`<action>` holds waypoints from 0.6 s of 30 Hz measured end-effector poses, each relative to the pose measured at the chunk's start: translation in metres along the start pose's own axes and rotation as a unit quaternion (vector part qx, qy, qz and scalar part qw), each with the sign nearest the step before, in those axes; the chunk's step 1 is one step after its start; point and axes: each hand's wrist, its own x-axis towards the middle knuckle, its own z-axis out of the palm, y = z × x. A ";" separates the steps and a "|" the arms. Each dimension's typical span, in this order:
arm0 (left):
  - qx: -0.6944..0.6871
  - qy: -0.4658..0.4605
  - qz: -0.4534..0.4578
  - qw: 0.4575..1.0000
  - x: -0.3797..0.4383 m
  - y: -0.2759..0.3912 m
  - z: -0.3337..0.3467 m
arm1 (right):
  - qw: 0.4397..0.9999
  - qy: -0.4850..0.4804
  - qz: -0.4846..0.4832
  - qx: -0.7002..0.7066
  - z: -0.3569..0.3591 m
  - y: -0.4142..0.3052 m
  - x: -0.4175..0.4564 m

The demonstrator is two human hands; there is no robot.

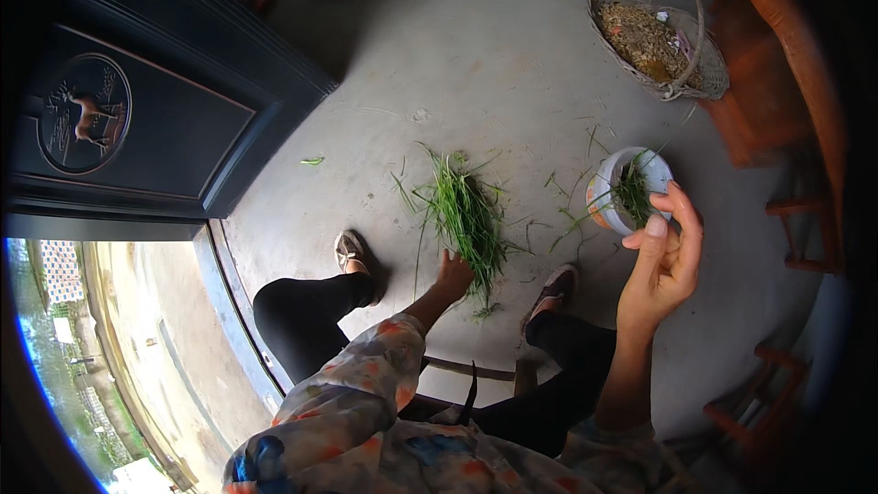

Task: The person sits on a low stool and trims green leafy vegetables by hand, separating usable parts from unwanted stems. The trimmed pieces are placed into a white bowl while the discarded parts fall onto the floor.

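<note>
A pile of long green grass-like stalks (465,216) lies on the concrete floor between my feet. My left hand (455,276) touches the near left edge of this pile; its fingers are partly hidden, and whether they grip any stalks is unclear. Raised at the right, my right hand (665,254) has its thumb and fingers curled towards each other, with no item visible between them. In this view it overlaps the near rim of a white plastic tub (608,182), which holds some green stalks (632,191). Loose stalks are scattered between pile and tub.
A wicker basket (713,72) with brownish dry matter stands at the upper right, beside reddish wooden furniture (768,116). Small wooden stools (813,264) are at the right edge. A dark panelled door (158,110) stands at the left, above a threshold leading outdoors.
</note>
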 end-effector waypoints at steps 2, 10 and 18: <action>-0.421 0.078 -0.239 0.871 0.005 -0.026 0.036 | 1.000 -0.006 -0.005 -0.004 0.004 0.000 0.000; -0.549 0.174 -0.377 0.725 0.072 -0.100 0.086 | 0.998 -0.035 0.015 -0.040 0.022 0.006 0.000; -0.506 0.110 -0.596 0.613 0.123 -0.078 0.011 | 0.992 -0.056 0.039 -0.107 0.030 0.013 -0.002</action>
